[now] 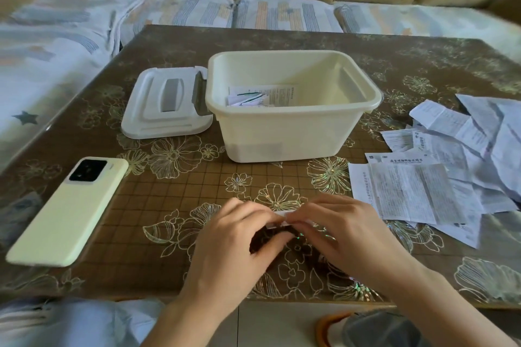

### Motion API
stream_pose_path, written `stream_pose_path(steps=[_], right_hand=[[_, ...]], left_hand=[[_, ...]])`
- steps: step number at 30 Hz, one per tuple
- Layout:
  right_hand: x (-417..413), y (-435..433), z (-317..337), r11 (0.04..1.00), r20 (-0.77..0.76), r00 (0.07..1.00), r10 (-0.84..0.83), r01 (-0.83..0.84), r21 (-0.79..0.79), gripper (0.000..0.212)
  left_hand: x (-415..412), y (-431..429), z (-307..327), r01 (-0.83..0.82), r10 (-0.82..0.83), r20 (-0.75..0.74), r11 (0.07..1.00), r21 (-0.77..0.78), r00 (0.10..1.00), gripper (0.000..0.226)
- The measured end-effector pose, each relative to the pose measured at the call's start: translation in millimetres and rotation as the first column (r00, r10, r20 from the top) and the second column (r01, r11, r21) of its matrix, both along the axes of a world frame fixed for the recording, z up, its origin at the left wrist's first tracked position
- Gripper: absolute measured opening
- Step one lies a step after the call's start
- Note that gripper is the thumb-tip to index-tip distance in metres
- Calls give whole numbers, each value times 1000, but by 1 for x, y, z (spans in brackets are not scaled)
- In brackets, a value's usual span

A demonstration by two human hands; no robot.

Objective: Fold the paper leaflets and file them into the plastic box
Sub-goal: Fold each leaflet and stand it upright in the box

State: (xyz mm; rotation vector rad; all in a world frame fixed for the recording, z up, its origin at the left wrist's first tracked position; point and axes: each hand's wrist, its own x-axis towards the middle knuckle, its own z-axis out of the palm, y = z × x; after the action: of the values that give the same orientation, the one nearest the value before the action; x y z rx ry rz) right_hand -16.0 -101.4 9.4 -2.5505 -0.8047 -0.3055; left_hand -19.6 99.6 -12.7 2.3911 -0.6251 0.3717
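Currently, the left hand [225, 236] and the right hand [346, 231] are meeting at the lower centre of the frame. Both sets of fingers are curling round and pinching 1 folded leaflet [277, 218], a narrow white strip over the patterned table [169, 197]. At centre frame, the open plastic box [282, 132] is holding several filed leaflets [262, 95]. Its lid [166, 104] is lying just left of it. Unfolded leaflets [439, 166] are spreading along the right edge. A pale smartphone [67, 211] is lying face down at lower left.
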Motion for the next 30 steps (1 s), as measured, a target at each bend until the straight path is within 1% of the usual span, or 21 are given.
stream_pose_path(steps=[2, 4, 5, 7, 9, 11, 13, 14, 16, 18, 21, 23, 26, 28, 30], right_hand=[[7, 2, 7, 1000, 8, 1000, -13, 13, -8, 18], [15, 7, 20, 999, 49, 998, -32, 32, 9, 19], [21, 8, 29, 998, 61, 997, -46, 43, 42, 19], [32, 9, 50, 991, 58, 997, -59, 52, 120, 15], [44, 8, 73, 989, 41, 998, -42, 36, 144, 11], [57, 9, 96, 988, -20, 1000, -19, 22, 153, 4], [73, 4, 116, 973, -79, 997, -20, 38, 229, 15], [82, 1, 126, 962, -100, 994, -36, 61, 264, 17], [103, -8, 140, 952, -117, 990, -77, 108, 288, 11], [126, -15, 143, 958, -151, 980, -128, 161, 236, 7], [161, -13, 131, 980, -193, 964, -181, 194, 48, 6], [180, -4, 119, 979, -195, 961, -198, 185, -80, 4], [192, 10, 107, 948, -183, 958, -219, 164, -274, 7], [198, 17, 102, 935, -185, 959, -213, 145, -323, 8], [204, 22, 99, 931, -188, 959, -210, 138, -338, 10]], left_hand=[[8, 3, 11, 22, -26, 72, 998, 55, 997, 22], [20, 4, 27, 9, -15, 133, 999, 50, 991, 11], [27, 4, 39, 13, -17, 139, 1000, 29, 990, 10], [39, 4, 63, 46, -39, 109, 997, -56, 993, 14], [49, 6, 86, 74, -66, 60, 987, -141, 996, 17], [60, 9, 111, 99, -96, 27, 984, -149, 995, 17], [75, 16, 134, 122, -126, -14, 981, -149, 992, 15], [86, 22, 146, 112, -118, -26, 980, -162, 993, 15], [113, 35, 167, 66, -69, -10, 985, -160, 998, 15], [139, 40, 181, 19, -20, -14, 997, -76, 1000, 15], [171, 22, 182, 50, -27, -126, 983, 178, 992, 15], [184, 7, 174, 69, -17, -149, 933, 353, 989, 23], [191, -3, 154, 70, -12, -111, 841, 537, 994, 35], [194, -4, 142, 77, -12, -106, 766, 639, 994, 39], [197, -4, 132, 80, 3, -118, 721, 689, 993, 39]])
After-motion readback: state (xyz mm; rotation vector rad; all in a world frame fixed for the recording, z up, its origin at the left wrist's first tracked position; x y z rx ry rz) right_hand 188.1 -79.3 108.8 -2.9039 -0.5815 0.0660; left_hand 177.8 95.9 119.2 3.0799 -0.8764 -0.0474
